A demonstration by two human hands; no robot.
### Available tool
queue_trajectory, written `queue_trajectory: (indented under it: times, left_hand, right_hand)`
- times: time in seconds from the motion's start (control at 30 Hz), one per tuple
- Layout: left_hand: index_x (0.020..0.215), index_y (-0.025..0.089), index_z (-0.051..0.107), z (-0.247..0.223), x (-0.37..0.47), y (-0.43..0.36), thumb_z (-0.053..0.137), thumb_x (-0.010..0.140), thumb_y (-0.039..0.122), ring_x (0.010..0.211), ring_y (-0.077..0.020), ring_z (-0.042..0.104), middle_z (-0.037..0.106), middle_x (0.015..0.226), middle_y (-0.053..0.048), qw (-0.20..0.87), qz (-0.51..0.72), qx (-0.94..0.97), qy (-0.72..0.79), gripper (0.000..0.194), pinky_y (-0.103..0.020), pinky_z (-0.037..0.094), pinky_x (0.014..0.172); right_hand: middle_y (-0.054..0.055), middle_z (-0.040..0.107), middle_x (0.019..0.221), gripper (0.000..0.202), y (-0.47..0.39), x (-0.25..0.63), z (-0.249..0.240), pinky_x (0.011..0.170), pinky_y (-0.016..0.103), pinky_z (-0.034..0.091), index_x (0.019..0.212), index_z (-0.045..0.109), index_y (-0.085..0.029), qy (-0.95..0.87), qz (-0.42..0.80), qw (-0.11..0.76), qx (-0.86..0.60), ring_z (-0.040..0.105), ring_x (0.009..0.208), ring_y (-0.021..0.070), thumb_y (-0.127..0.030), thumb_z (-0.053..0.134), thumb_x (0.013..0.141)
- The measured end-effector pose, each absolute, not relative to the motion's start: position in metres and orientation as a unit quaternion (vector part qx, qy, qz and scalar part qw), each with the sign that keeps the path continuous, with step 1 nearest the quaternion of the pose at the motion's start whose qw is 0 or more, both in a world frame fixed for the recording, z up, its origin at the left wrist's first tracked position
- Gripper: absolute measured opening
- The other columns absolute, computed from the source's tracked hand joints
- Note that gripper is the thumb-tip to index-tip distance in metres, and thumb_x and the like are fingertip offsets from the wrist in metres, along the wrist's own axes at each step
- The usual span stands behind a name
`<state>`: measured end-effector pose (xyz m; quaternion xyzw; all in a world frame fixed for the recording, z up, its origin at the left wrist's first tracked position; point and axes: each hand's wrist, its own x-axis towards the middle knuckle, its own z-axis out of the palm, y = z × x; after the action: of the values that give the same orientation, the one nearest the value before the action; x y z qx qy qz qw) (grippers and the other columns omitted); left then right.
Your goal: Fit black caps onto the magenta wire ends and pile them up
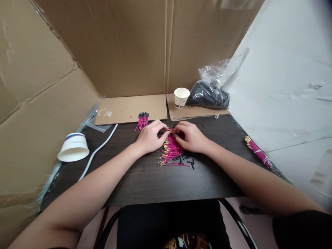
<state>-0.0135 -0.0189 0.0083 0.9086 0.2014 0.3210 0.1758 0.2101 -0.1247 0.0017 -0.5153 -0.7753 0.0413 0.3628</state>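
Note:
Pink wires with gold-coloured metal ends [172,147] lie in a loose pile on the dark table. Over the top of this pile, my left hand [153,136] is closed in a pinch, thumb and forefinger together. My right hand [191,136] faces it a short way off, its fingers also pinched. What sits between the fingertips is too small to make out against the wires behind. Short black sleeves [184,158] are scattered by the pile's lower right edge. Beyond my left hand rests a bunch of pink wires with black ends [143,120].
A paper cup [181,98] and a plastic bag of black pieces [210,95] stand at the back on cardboard [124,107]. Left are a tipped paper bowl [74,148] and a white cable [100,147]. A tied wire bundle [258,151] lies right. Cardboard walls enclose the table.

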Motion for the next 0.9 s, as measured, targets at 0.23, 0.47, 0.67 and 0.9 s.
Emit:
queue_trajectory:
  times: [0.23, 0.47, 0.67, 0.9]
  left_hand:
    - [0.108, 0.022, 0.089, 0.0021, -0.0128, -0.0163, 0.076, 0.101, 0.031, 0.092, -0.0207, 0.073, 0.077, 0.107, -0.007, 0.198, 0.297, 0.917, 0.180, 0.017, -0.037, 0.057, 0.087]
    - [0.101, 0.020, 0.086, 0.0017, -0.0109, -0.0143, 0.073, 0.101, 0.025, 0.089, -0.0208, 0.071, 0.079, 0.104, -0.008, 0.202, 0.294, 0.916, 0.185, 0.014, -0.037, 0.056, 0.084]
    - [0.099, 0.018, 0.082, 0.0039, -0.0103, -0.0143, 0.072, 0.101, 0.026, 0.070, -0.0167, 0.060, 0.075, 0.087, -0.005, 0.235, 0.291, 0.897, 0.234, 0.013, -0.034, 0.049, 0.073]
    - [0.098, 0.018, 0.081, 0.0040, -0.0090, -0.0147, 0.071, 0.100, 0.030, 0.062, -0.0150, 0.053, 0.067, 0.071, -0.001, 0.263, 0.295, 0.884, 0.249, 0.017, -0.031, 0.043, 0.066]
  right_hand:
    - [0.006, 0.069, 0.094, 0.008, -0.1253, 0.2096, 0.0016, 0.082, 0.034, 0.052, 0.097, 0.073, -0.017, -0.784, 0.050, 0.365, -0.500, 0.065, 0.085, 0.0197, -0.012, 0.071, 0.092]
    - [0.007, 0.069, 0.094, 0.009, -0.1256, 0.2103, 0.0030, 0.082, 0.036, 0.053, 0.099, 0.075, -0.018, -0.785, 0.045, 0.358, -0.504, 0.065, 0.086, 0.0204, -0.012, 0.071, 0.093]
    - [0.009, 0.073, 0.103, 0.011, -0.1290, 0.2080, 0.0074, 0.088, 0.040, 0.057, 0.108, 0.081, -0.019, -0.810, 0.079, 0.354, -0.461, 0.068, 0.094, 0.0225, -0.026, 0.074, 0.103]
    - [0.010, 0.075, 0.099, 0.011, -0.1267, 0.2091, 0.0054, 0.088, 0.041, 0.057, 0.102, 0.083, -0.020, -0.817, 0.075, 0.342, -0.458, 0.069, 0.094, 0.0239, -0.025, 0.074, 0.105]
